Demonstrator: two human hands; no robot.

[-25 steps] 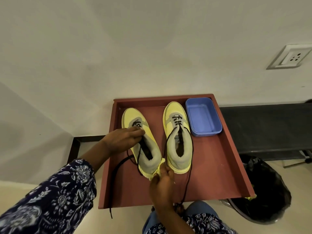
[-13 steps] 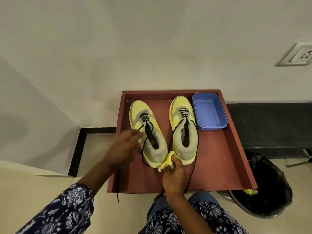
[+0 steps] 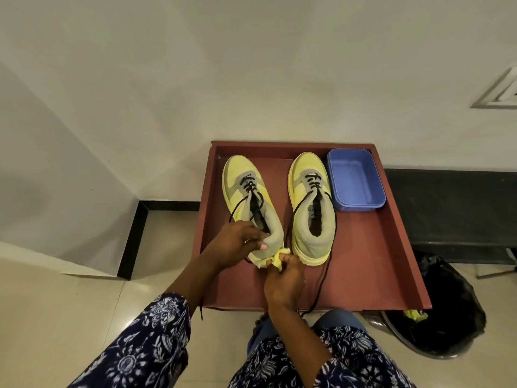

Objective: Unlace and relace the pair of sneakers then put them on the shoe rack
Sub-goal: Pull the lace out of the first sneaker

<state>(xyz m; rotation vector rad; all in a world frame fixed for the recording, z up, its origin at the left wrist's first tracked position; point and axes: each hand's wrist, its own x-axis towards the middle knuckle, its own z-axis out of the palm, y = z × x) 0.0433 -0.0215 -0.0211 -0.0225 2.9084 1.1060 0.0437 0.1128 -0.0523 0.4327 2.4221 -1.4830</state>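
Gripping the heel of the left sneaker (image 3: 249, 203), the person works over a red-brown tray (image 3: 386, 264) set on the floor against the wall. The left hand (image 3: 233, 245) curls around the grey collar at about 9 o'clock of the heel, thumb pressed onto the padding. The right hand (image 3: 284, 278) pinches the yellow heel tab (image 3: 277, 257) between its fingertips at 6 o'clock.

Both sneakers stand upright on their soles, side by side, long axes running 6 to 12 o'clock, toes toward the wall and heels toward the person. The right sneaker (image 3: 310, 205) sits just beside the first, apart from it, with a blue tub (image 3: 355, 180) at its 2 o'clock. The black laces (image 3: 321, 278) are threaded only through the eyelets nearest the toes; loose ends trail off the tray's near edge at 6 o'clock.

The step looks like steadying the shoe to go on with its lace, though whether it is coming out or going in I can't quite tell from here. To do it well, keep the heel pinned flat with one hand, free the other for the lace, and pull each crossing evenly so the ends stay matched. Mind the dangling ends so they don't snag underfoot.
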